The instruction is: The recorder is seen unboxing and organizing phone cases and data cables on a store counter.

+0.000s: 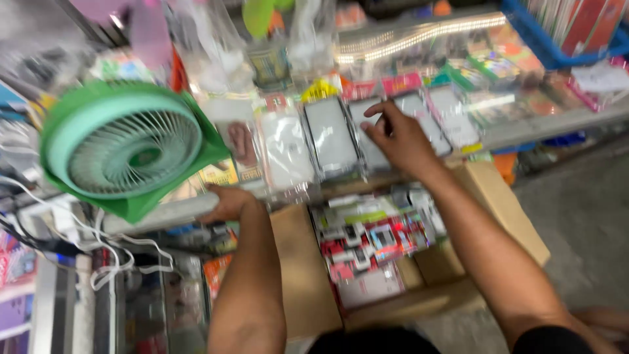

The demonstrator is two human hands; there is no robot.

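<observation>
My right hand (398, 136) reaches forward onto a row of flat clear packets (331, 134) standing along a shelf, its fingers spread over one packet (370, 131) near the middle. My left hand (229, 203) rests on the shelf's front edge (164, 213), just under the corner of a green box fan (124, 149). It looks closed on the edge, though blur hides the fingers. Below both arms sits an open cardboard box (301, 275) filled with small red and white packaged goods (373, 246).
White cables (111, 252) hang at the left below the fan. A blue basket (557, 39) stands at the upper right over more coloured packets (498, 72). Grey floor (583, 216) lies to the right of the box. Hanging plastic bags (216, 46) crowd the top.
</observation>
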